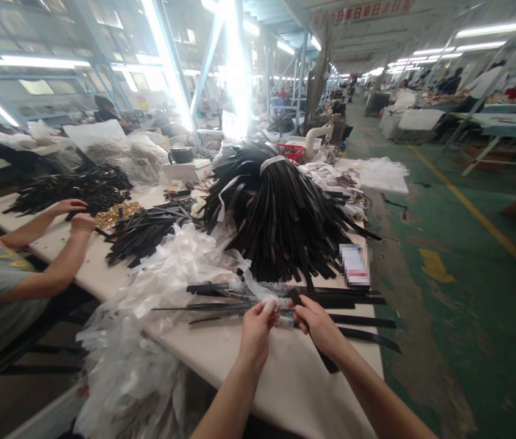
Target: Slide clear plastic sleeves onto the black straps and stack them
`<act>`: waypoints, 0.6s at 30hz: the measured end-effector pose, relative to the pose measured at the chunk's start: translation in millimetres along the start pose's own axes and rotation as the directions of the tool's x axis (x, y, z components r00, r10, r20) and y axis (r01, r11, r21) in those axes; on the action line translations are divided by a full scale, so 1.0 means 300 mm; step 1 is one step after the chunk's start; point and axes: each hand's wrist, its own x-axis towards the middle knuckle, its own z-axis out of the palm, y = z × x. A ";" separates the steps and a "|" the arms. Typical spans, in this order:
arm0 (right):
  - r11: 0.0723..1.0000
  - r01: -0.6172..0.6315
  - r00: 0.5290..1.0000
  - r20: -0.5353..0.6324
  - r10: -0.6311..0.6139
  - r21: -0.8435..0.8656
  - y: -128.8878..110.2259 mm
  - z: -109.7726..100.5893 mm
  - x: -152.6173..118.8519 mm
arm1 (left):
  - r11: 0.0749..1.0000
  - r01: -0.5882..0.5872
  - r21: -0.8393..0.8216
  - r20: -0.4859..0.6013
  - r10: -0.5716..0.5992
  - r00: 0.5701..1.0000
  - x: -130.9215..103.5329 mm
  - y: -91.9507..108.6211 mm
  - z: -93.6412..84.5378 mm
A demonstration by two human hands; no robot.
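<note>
My left hand (pixel 257 329) is closed in a pinch on a white plastic strip (pixel 252 280), which trails up toward the pile. Close beside it, my right hand (pixel 319 323) grips a black strap (pixel 327 361) whose lower end sticks out below the palm. Under and beyond both hands, several long black straps (pixel 365 319) lie across the table, with clear plastic wrapped around their middles. Behind them rises a big bundle of black straps (pixel 280 225), tied near its top with a pale band.
Crumpled white plastic strips (pixel 171 268) spill over the table's (pixel 221 353) near edge. A phone (pixel 355 265) lies at the right edge. To the left, a co-worker's hands (pixel 82 222) work by dark strips (pixel 70 189) and gold pieces (pixel 118 213). Green floor (pixel 422 317) lies right.
</note>
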 end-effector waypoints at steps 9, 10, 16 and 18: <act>1.000 -0.027 0.998 0.049 0.026 0.007 -0.028 0.070 -0.050 | 0.996 -0.064 -0.066 -0.025 0.063 0.998 0.032 0.071 0.021; 1.000 -0.031 0.998 0.053 0.031 0.003 -0.029 0.074 -0.046 | 0.996 -0.065 -0.060 -0.015 0.065 0.998 0.028 0.071 0.025; 0.999 -0.035 0.997 0.065 0.037 -0.025 -0.043 0.074 -0.021 | 0.998 -0.020 0.065 0.173 0.009 0.985 -0.012 0.050 0.024; 0.999 -0.049 0.996 0.076 0.051 -0.022 -0.056 0.066 -0.028 | 0.996 -0.035 0.083 0.167 0.021 0.986 -0.013 0.078 0.011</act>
